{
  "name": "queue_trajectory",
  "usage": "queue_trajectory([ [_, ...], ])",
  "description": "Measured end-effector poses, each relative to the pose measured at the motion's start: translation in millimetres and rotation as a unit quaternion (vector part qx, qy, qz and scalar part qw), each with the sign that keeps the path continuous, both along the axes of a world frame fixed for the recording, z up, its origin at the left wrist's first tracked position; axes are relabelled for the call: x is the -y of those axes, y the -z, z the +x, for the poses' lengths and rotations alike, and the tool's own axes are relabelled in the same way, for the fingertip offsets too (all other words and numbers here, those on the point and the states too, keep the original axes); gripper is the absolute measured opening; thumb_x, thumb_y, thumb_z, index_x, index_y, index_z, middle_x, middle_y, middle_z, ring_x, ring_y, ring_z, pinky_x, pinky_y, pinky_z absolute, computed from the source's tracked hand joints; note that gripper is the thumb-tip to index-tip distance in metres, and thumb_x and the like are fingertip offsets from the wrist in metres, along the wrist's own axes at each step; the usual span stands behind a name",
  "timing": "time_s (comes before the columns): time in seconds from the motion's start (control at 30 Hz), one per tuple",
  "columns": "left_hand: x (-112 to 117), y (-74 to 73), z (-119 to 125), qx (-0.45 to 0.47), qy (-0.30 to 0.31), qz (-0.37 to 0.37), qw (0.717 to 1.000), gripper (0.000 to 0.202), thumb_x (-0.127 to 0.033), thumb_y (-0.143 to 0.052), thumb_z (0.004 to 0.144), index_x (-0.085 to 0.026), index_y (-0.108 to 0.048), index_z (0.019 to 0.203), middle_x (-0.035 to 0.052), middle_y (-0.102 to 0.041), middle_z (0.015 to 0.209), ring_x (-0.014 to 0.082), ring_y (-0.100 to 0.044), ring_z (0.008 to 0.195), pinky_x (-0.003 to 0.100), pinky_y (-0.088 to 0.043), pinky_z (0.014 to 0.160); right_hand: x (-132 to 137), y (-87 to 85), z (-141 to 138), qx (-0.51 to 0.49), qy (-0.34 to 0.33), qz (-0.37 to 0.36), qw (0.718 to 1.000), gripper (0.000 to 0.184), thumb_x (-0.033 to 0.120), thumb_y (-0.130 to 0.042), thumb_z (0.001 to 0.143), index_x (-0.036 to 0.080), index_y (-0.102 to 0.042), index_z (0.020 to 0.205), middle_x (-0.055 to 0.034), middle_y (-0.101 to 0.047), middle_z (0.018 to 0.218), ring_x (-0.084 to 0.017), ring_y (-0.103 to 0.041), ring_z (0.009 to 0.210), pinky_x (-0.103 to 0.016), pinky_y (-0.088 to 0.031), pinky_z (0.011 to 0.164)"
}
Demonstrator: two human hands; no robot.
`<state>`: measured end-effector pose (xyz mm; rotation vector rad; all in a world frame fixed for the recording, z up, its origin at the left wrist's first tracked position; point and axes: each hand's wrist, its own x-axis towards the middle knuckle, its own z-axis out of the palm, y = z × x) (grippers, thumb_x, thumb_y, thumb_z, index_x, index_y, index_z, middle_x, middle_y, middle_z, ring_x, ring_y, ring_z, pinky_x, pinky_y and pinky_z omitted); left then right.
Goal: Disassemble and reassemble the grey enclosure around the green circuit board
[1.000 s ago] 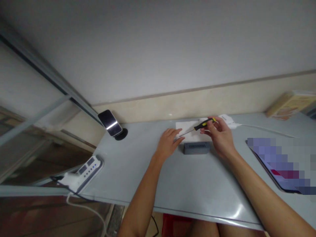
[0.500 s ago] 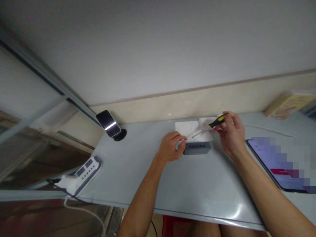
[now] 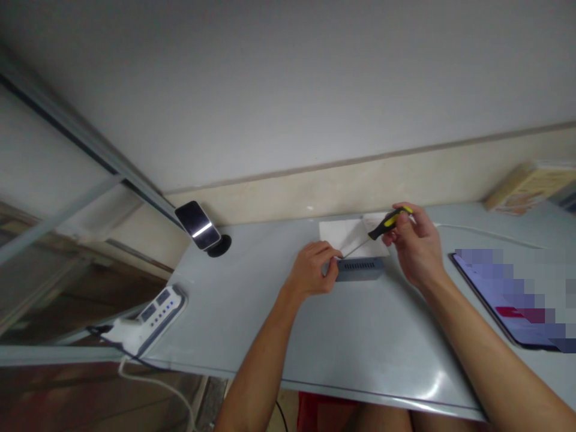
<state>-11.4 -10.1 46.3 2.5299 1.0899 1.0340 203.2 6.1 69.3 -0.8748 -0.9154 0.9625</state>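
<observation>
In the head view, my right hand (image 3: 416, 245) is closed around the black and yellow handle of a screwdriver (image 3: 389, 222). Its thin shaft slants down to the left, and the tip reaches the near-left top edge of a small blue-grey box with vent slots (image 3: 360, 270). My left hand (image 3: 314, 268) pinches the box's left end, thumb and fingertips close to the screwdriver tip. Whether those fingertips also hold a tiny part cannot be made out. Behind the box lies a white paper sheet (image 3: 342, 233), partly covered by my right hand and the tool.
A tablet (image 3: 490, 300) lies to the right on the grey table (image 3: 360, 342). A phone on a round stand (image 3: 198, 225) stands back left, and a white power strip (image 3: 144, 321) sits at the left edge. A yellowish box (image 3: 526, 189) and a white cable (image 3: 490, 235) are back right.
My right hand has brought the screwdriver left and down, so its tip now meets the box near my left fingertips. My left hand has stayed almost still.
</observation>
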Motion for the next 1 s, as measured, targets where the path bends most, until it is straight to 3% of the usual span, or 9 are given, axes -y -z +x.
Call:
queue_trajectory([
  [0.47, -2.4, 5.9, 0.5, 0.039, 0.017, 0.049, 0.998, 0.018, -0.014, -0.049, 0.088, -0.017, -0.067, 0.086, 0.0066, -0.068, 0.079, 0.0183, -0.061, 0.073, 0.033, -0.05, 0.07, -1.2, 4.3, 1.5, 0.013, -0.033, 0.03, 0.999, 0.038, 0.052, -0.08, 0.077, 0.028, -0.069, 0.104, 0.0039, -0.056, 0.074, -0.007, -0.05, 0.054, -0.021, -0.043, 0.047],
  [1.0, -2.2, 5.6, 1.8, 0.037, 0.021, 0.038, 0.998, 0.018, -0.014, -0.05, 0.086, -0.016, -0.068, 0.083, 0.0065, -0.068, 0.078, 0.0176, -0.06, 0.071, 0.032, -0.048, 0.07, -1.4, 5.5, 2.2, 0.021, -0.034, 0.038, 0.998, 0.036, 0.051, -0.079, 0.078, 0.028, -0.069, 0.105, 0.0041, -0.055, 0.075, -0.007, -0.05, 0.054, -0.021, -0.044, 0.047],
])
